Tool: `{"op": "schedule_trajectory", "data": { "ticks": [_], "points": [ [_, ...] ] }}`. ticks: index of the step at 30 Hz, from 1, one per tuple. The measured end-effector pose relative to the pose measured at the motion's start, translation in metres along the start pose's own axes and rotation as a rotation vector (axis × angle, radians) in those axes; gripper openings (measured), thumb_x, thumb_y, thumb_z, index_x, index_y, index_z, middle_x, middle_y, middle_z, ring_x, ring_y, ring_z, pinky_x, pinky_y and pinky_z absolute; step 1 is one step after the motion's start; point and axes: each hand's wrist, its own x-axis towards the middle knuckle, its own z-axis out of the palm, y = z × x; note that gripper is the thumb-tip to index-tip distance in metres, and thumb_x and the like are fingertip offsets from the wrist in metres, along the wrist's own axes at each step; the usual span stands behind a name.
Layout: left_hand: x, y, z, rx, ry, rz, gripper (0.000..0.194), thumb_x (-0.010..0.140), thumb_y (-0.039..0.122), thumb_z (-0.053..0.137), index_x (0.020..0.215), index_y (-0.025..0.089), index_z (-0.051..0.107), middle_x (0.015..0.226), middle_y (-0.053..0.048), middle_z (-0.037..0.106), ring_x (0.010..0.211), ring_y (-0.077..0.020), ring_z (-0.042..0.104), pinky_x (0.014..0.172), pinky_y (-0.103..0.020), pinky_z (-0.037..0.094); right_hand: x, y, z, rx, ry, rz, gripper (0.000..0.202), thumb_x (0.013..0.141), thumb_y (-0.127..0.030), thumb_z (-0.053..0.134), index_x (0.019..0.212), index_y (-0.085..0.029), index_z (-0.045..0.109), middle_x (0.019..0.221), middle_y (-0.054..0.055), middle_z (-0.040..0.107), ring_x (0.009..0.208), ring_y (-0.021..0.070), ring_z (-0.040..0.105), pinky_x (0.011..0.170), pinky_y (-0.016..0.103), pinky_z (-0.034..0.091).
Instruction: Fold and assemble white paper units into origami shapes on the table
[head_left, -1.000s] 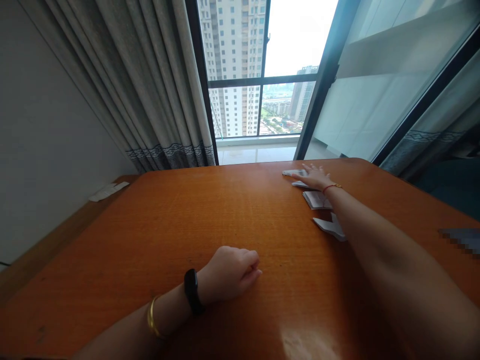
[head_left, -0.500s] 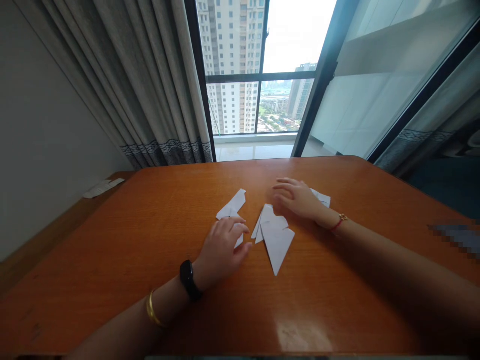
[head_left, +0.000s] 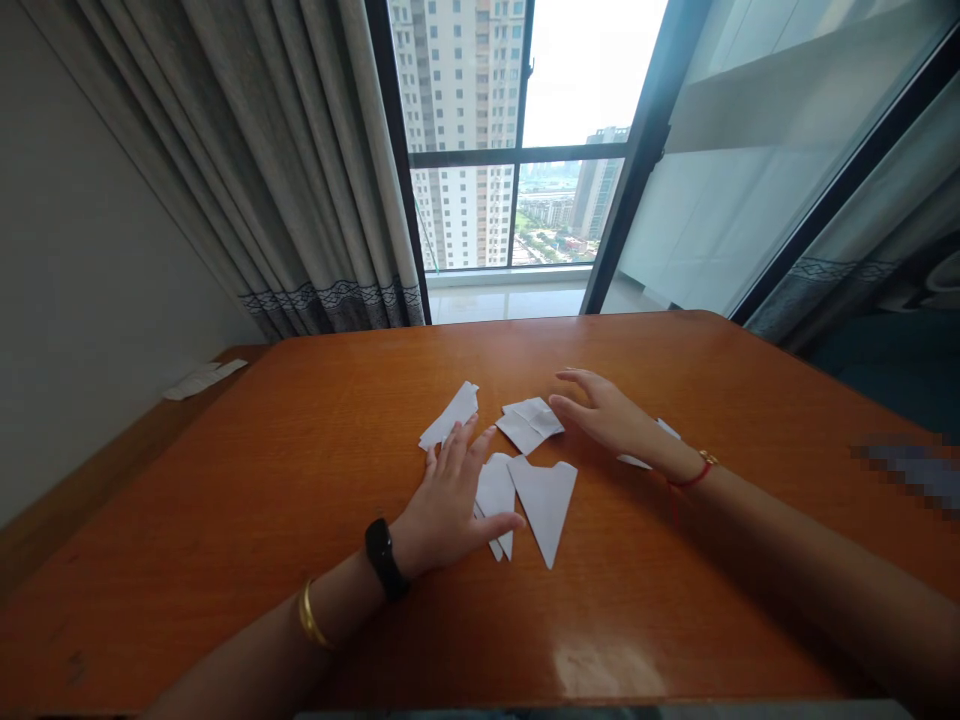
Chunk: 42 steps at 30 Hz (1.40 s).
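Note:
Several pieces of folded white paper lie on the brown table (head_left: 315,560). My left hand (head_left: 448,505) is spread open, partly covering a group of pointed paper pieces (head_left: 496,485). Past its fingertips is a long paper strip (head_left: 452,412). To the right of my left thumb lies a paper piece with a notched top and a pointed lower end (head_left: 547,500). My right hand (head_left: 600,408) is open, fingers apart, beside a squarish creased paper (head_left: 531,424). Under my right wrist another white paper (head_left: 636,461) shows only in part.
A flat white paper (head_left: 204,380) rests on a ledge at the far left. Grey curtains (head_left: 330,200) hang behind the table, beside a window (head_left: 517,155). A blurred patch (head_left: 911,475) covers something at the right edge.
The pointed papers have shifted and spread apart, some going left beneath my left hand. A squarish paper now lies between the hands. My left fingers have spread; my right hand has moved slightly right.

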Motion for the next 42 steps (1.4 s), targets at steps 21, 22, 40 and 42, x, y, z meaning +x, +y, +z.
{"op": "schedule_trajectory", "data": {
  "ticks": [21, 22, 40, 42],
  "points": [
    [-0.001, 0.002, 0.002, 0.126, 0.346, 0.003, 0.074, 0.087, 0.045, 0.058, 0.148, 0.022, 0.024, 0.159, -0.016, 0.015, 0.146, -0.0373, 0.008, 0.110, -0.067, 0.011, 0.000, 0.012, -0.012, 0.086, -0.076, 0.072, 0.036, 0.085, -0.044, 0.056, 0.109, -0.019, 0.065, 0.106, 0.010, 0.067, 0.086, 0.0219, 0.064, 0.077, 0.034, 0.051],
    [-0.001, 0.002, 0.001, 0.131, 0.349, 0.004, 0.073, 0.087, 0.045, 0.058, 0.148, 0.023, 0.025, 0.159, -0.015, 0.015, 0.146, -0.0380, 0.007, 0.110, -0.068, 0.009, -0.004, 0.031, -0.022, -0.073, -0.066, 0.105, 0.038, 0.082, -0.046, 0.059, 0.108, -0.020, 0.066, 0.111, 0.011, 0.066, 0.089, 0.0250, 0.064, 0.078, 0.037, 0.051],
    [-0.003, -0.003, 0.004, 0.059, 0.442, 0.039, 0.092, 0.088, 0.050, 0.055, 0.151, 0.018, -0.004, 0.156, -0.022, 0.018, 0.145, -0.0355, 0.012, 0.112, -0.063, 0.010, -0.004, -0.045, -0.008, 0.649, -0.174, 0.099, 0.053, 0.081, -0.043, 0.064, 0.125, -0.020, 0.048, 0.105, 0.008, 0.064, 0.081, 0.0180, 0.065, 0.063, 0.029, 0.053],
    [-0.004, -0.002, 0.003, 0.052, 0.507, 0.050, 0.098, 0.086, 0.053, 0.056, 0.150, 0.017, -0.009, 0.156, -0.023, 0.015, 0.146, -0.0366, 0.009, 0.112, -0.063, 0.010, 0.002, -0.050, -0.003, 0.546, -0.127, 0.006, 0.054, 0.086, -0.046, 0.058, 0.132, -0.022, 0.045, 0.115, 0.011, 0.062, 0.093, 0.0213, 0.064, 0.074, 0.035, 0.054]
  ]
}}
